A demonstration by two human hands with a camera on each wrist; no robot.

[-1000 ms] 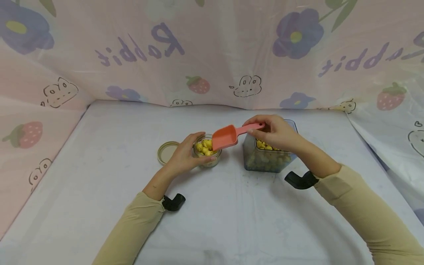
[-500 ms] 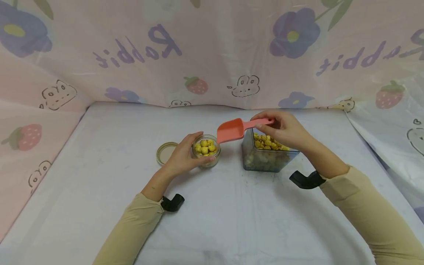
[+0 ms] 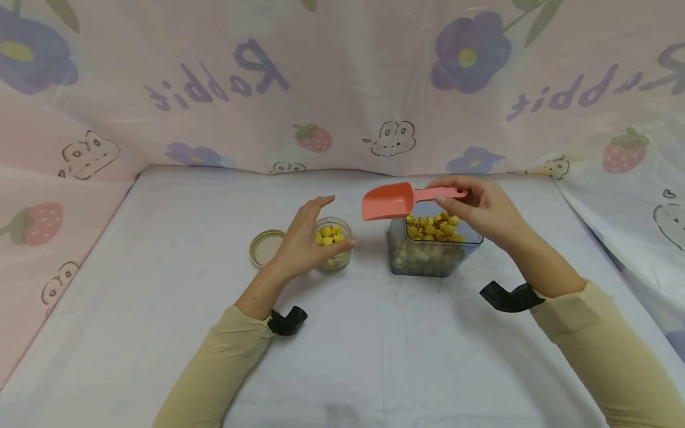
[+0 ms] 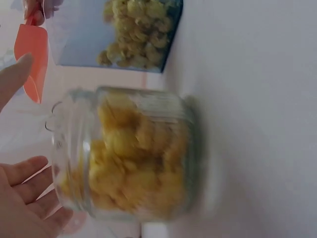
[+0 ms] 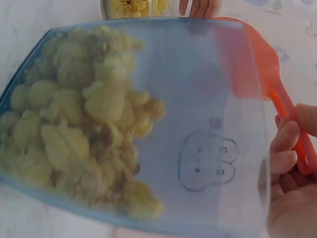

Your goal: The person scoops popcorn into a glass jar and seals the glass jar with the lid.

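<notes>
My left hand (image 3: 301, 245) is spread around the near left side of a small glass jar (image 4: 143, 158), thumb and fingers apart and lifted off its walls. Yellow popcorn (image 3: 329, 233) fills the jar nearly to its mouth. My right hand (image 3: 491, 211) pinches the handle of an orange-pink scoop (image 3: 389, 202), held level above the left rim of a translucent blue-grey square container (image 3: 420, 263). No popcorn shows in the scoop's bowl. Inside the container, more popcorn (image 5: 74, 119) lies heaped, seen through its wall in the right wrist view.
A round gold-rimmed lid (image 3: 263, 249) lies flat on the white table cover (image 3: 342, 351), left of the jar and partly behind my left hand. A printed curtain (image 3: 342, 89) hangs along the back edge and both sides.
The scoop has moved right and up, from over the jar to above the container's left rim. My left hand has let go of the jar, its fingers spreading and rising.
</notes>
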